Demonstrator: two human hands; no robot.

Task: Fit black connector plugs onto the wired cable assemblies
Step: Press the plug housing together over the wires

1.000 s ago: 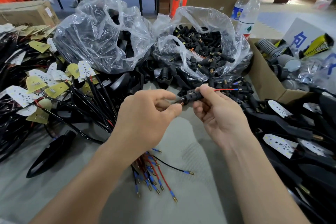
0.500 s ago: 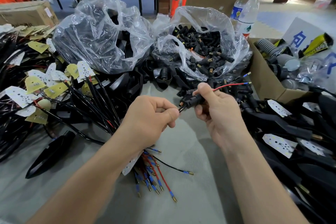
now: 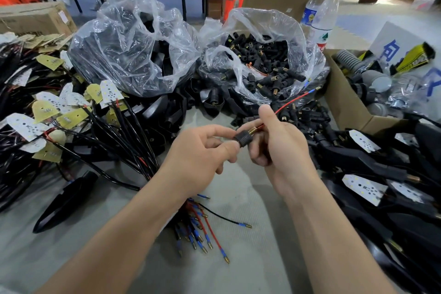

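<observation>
A black ribbed connector plug [image 3: 243, 139] with a brass threaded end sits between my two hands at the middle of the view. My left hand [image 3: 198, 162] pinches its black body with thumb and forefinger. My right hand [image 3: 279, 145] holds the red wire [image 3: 290, 102] that runs out of the brass end, up and to the right, ending in blue-sleeved tips. Under my left forearm lies a bundle of red and black wires [image 3: 202, 224] with blue sleeves and brass tips. An open clear bag of black plugs [image 3: 262, 59] stands behind my hands.
A second clear bag [image 3: 133, 50] of black parts stands at the left rear. Wired boards with white and yellow plates [image 3: 47, 112] pile up on the left, black housings [image 3: 372, 174] on the right. A cardboard box [image 3: 343, 102] and two bottles [image 3: 322, 12] stand at the right rear.
The plug has moved from my right hand's grip into my left fingertips, and its brass end now shows. My right hand has slid along the red wire, which now runs out longer.
</observation>
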